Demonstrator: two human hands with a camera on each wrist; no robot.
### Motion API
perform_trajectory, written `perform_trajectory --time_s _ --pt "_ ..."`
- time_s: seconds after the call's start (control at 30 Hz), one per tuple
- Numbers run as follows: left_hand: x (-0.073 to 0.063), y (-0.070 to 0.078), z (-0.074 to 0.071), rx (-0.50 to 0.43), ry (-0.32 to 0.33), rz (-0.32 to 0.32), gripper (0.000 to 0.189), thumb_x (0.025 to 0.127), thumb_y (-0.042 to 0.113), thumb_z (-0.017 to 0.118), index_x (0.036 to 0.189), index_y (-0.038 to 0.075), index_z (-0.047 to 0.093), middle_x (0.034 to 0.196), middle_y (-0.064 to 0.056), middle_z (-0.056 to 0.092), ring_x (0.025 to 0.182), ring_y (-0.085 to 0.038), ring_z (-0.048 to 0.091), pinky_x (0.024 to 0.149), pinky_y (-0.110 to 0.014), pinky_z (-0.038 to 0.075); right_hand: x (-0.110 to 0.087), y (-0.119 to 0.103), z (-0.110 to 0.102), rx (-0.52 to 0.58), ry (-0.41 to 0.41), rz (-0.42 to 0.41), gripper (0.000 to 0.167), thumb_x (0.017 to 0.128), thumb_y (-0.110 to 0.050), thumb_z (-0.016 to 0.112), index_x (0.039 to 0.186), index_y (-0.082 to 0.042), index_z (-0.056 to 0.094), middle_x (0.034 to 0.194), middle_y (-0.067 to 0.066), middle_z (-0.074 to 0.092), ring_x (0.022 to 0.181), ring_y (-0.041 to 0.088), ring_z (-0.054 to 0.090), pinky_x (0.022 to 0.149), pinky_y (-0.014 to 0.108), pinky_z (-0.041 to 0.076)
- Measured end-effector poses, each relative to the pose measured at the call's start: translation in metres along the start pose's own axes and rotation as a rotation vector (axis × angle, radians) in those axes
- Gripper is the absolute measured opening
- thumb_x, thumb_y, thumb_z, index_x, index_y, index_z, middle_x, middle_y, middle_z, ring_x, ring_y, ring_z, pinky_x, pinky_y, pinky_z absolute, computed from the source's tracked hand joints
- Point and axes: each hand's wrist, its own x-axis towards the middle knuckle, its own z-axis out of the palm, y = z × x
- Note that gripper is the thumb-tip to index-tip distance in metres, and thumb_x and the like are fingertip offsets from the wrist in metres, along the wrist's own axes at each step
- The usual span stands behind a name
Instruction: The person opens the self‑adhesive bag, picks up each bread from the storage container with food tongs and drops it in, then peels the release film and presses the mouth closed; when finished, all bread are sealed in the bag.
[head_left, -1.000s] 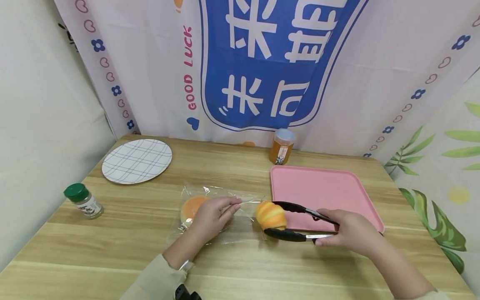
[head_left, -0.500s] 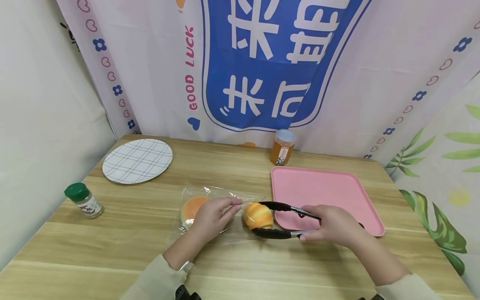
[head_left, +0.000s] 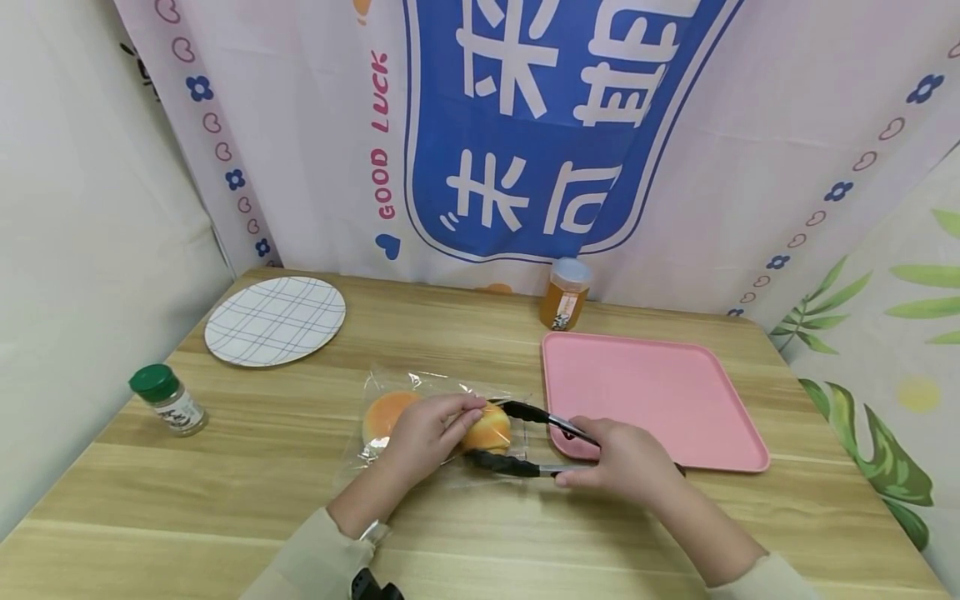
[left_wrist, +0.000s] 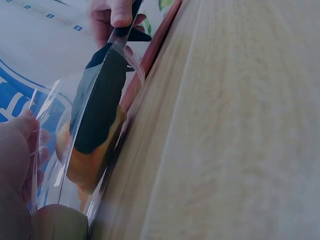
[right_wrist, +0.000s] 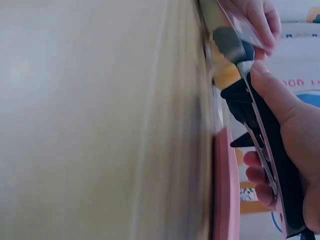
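My left hand (head_left: 423, 437) pinches the upper edge of a clear plastic bag (head_left: 438, 384) lying on the table. Inside that bag, at its left end, is a round bun (head_left: 388, 412), partly covered by my hand. Black-tipped tongs (head_left: 527, 412) are gripped in my right hand (head_left: 626, 462), thumb on one arm and fingers round the other, as the right wrist view shows. Between the tong tips sits a yellow-orange striped bread roll (head_left: 491, 429). In the left wrist view, the tong tip (left_wrist: 100, 105) and the roll (left_wrist: 82, 167) show through the plastic, within the bag's mouth.
A pink tray (head_left: 645, 392) lies right of the bag, close to the tongs. Behind it stands a jar of amber contents (head_left: 564, 302). A checked plate (head_left: 275, 322) is at the back left, and a green-capped shaker (head_left: 168, 402) is near the left edge.
My right hand has moved left with the tongs, carrying the bread roll from the bag's right end deeper in, towards the bun. The left hand has stayed in place at the bag's edge.
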Motion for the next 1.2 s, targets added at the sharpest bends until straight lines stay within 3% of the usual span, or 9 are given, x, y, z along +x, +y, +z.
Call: perform_trajectory --time_s 0.3,0.6,0.83,1.0,1.1,1.2 --pt "0.001 0.001 0.000 -0.002 0.000 -0.010 0.013 0.092 0.019 0.069 0.102 0.015 0.076 0.104 0.000 0.076 0.100 -0.018 0.072 0.088 -0.036 0.059 0.001 -0.019 0.008 0.016 0.012 0.049 0.069 0.063 -0.060 0.084 0.121 -0.026 0.066 0.108 -0.005 0.073 0.101 0.021 0.069 0.084 0.044 0.057" --pt "0.000 0.000 0.000 -0.014 0.014 0.010 0.012 0.091 0.016 0.070 0.100 0.013 0.076 0.102 -0.001 0.076 0.097 -0.016 0.072 0.084 -0.033 0.060 0.002 -0.029 0.016 -0.009 0.071 0.043 0.083 0.061 -0.062 0.083 0.128 -0.015 0.064 0.117 0.005 0.072 0.109 0.025 0.068 0.089 0.044 0.057" --pt "0.000 0.000 0.001 -0.008 0.030 0.020 0.012 0.090 0.016 0.071 0.101 0.013 0.076 0.103 -0.001 0.076 0.097 -0.017 0.072 0.084 -0.033 0.060 0.002 -0.034 0.021 -0.048 0.097 0.039 0.079 0.061 -0.063 0.083 0.121 -0.014 0.066 0.091 -0.003 0.071 0.088 0.016 0.068 0.075 0.038 0.057" --pt "0.000 0.002 0.001 0.000 0.015 -0.003 0.011 0.091 0.017 0.070 0.099 0.013 0.076 0.098 0.000 0.077 0.090 -0.014 0.072 0.078 -0.030 0.060 0.004 -0.036 0.020 -0.074 0.085 0.025 0.065 0.061 -0.064 0.082 0.101 -0.016 0.065 0.074 -0.008 0.060 0.070 0.009 0.056 0.061 0.033 0.051" --pt "0.000 0.002 0.001 0.012 0.001 -0.021 0.009 0.092 0.018 0.069 0.097 0.015 0.076 0.093 0.002 0.076 0.084 -0.010 0.070 0.073 -0.028 0.059 0.004 -0.035 0.020 -0.082 0.083 0.023 0.070 0.061 -0.065 0.081 0.106 -0.014 0.066 0.079 -0.006 0.065 0.075 0.012 0.061 0.065 0.035 0.054" --pt "0.000 0.002 0.002 0.027 -0.001 -0.026 0.008 0.091 0.018 0.069 0.096 0.016 0.076 0.091 0.003 0.076 0.082 -0.009 0.069 0.071 -0.028 0.058 0.004 -0.034 0.019 -0.093 0.078 0.024 0.084 0.061 -0.066 0.081 0.122 -0.010 0.064 0.098 0.002 0.073 0.093 0.020 0.069 0.077 0.040 0.058"
